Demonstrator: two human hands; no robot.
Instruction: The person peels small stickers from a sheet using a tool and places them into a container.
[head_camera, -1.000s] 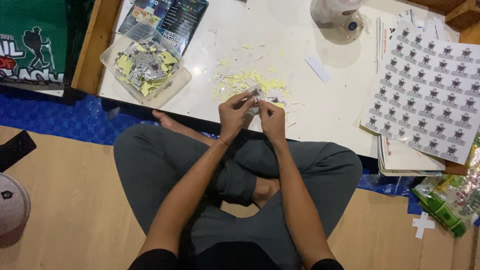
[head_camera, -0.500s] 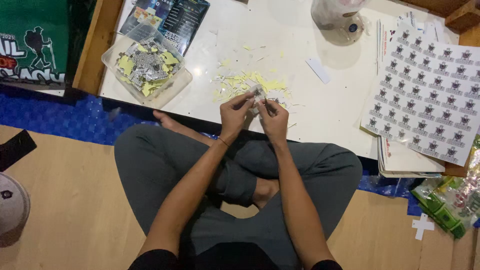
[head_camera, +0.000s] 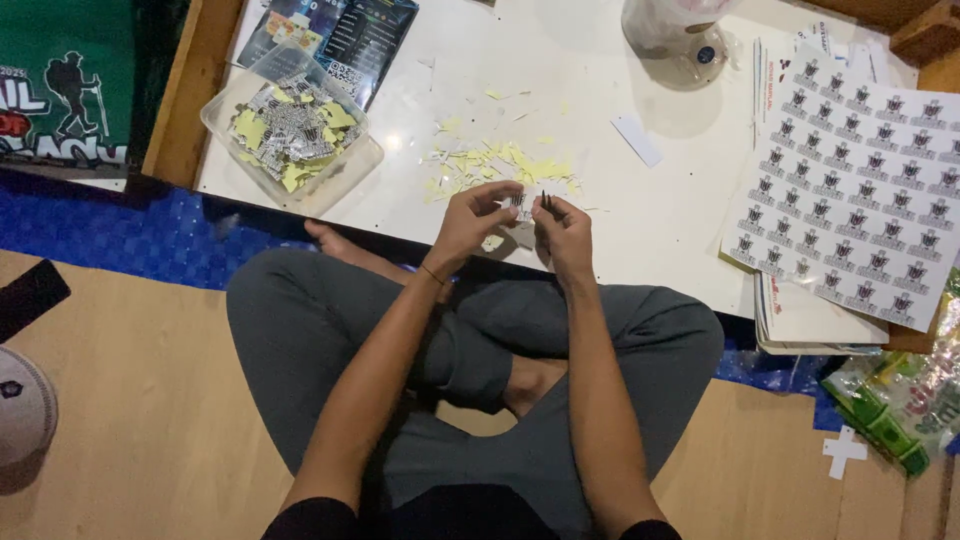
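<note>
I sit cross-legged at a low white table. My left hand pinches a small printed sticker at the table's near edge. Close beside it, my right hand grips thin dark tweezers whose tip meets the sticker. Just beyond my fingers lies a scatter of pale yellow paper scraps. Whether the sticker's backing is on or off is too small to tell.
A clear plastic tub of cut stickers and yellow scraps stands at the left of the table. Sheets of printed stickers lie stacked at the right. A white loose strip, a dark brochure and a round pale object lie farther back.
Both hands stay together at the table edge, working the small sticker; the fingers have shifted slightly. Nothing else has moved.
</note>
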